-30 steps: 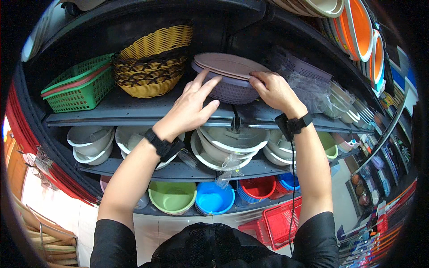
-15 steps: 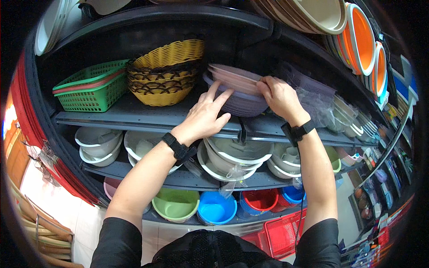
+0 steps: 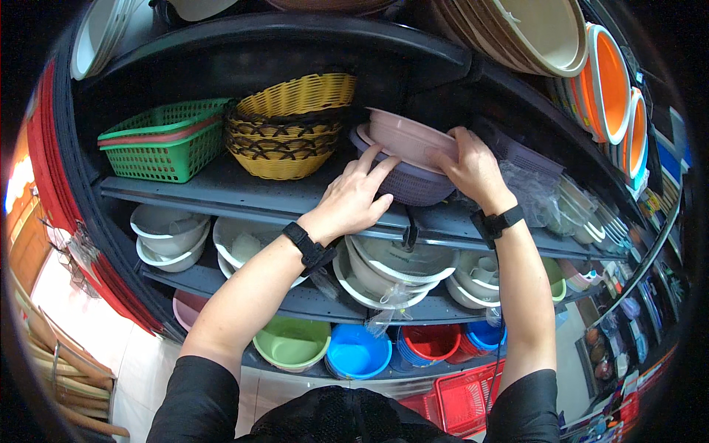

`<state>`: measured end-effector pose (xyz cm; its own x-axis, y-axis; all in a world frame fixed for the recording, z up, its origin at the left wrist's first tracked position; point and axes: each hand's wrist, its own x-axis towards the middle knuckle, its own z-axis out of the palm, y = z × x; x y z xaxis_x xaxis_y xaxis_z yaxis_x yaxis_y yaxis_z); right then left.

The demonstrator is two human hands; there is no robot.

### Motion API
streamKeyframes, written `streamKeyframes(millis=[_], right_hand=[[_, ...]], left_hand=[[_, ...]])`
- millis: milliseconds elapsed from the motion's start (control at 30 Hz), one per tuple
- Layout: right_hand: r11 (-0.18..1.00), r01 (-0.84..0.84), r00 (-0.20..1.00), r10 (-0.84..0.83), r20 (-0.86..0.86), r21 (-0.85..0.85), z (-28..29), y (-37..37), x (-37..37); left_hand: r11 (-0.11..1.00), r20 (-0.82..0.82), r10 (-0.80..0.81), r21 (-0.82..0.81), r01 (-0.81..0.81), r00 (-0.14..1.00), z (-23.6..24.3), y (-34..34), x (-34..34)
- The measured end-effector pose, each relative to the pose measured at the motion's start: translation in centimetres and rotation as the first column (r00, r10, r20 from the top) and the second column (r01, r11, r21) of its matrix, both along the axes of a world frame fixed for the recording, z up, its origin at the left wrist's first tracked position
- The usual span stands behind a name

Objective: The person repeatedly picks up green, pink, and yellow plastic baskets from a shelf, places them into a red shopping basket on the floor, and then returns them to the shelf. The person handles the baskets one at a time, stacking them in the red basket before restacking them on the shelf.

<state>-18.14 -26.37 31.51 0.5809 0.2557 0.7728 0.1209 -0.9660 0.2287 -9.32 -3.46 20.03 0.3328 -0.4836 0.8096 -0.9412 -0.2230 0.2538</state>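
A pale pink plastic basin (image 3: 410, 139) sits tilted in the top of a purple woven-look plastic basket (image 3: 415, 184) on the upper shelf. My right hand (image 3: 476, 166) grips the basin's right rim, thumb against its side and fingers over the edge. On the near left side, my left hand (image 3: 351, 196) has its fingers spread, with two fingertips against the purple basket's rim, close to the basin's wall. Nothing is held in that hand. Left of it stands a stack of yellow baskets (image 3: 284, 164) with dark braided trim.
Green plastic baskets (image 3: 159, 151) stand at the shelf's left. More purple baskets (image 3: 521, 151) and clear plastic wrap (image 3: 528, 196) lie to the right. White basins (image 3: 402, 258) fill the shelf below, with blue tubs (image 3: 360, 353) and a red basket (image 3: 465, 406) lower down.
The pink basin's right side has come up, showing more of its wall above the purple basket. My right hand has shifted with it. My left hand keeps its place at the purple rim.
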Motion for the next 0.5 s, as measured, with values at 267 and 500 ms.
streamKeyframes(millis=[267, 500], right_hand=[[0.991, -0.007, 0.994, -0.007, 0.106, 0.133, 1.9, 1.1, -1.3], [0.982, -0.077, 0.986, 0.050, 0.158, 0.171, 1.9, 3.4, -5.6]], left_hand=[[1.000, -0.006, -0.014, -0.002, 0.014, 1.000, 0.1, 0.2, -0.3], [0.996, -0.015, -0.042, -0.082, 0.041, 0.999, -0.6, 0.0, 0.1]])
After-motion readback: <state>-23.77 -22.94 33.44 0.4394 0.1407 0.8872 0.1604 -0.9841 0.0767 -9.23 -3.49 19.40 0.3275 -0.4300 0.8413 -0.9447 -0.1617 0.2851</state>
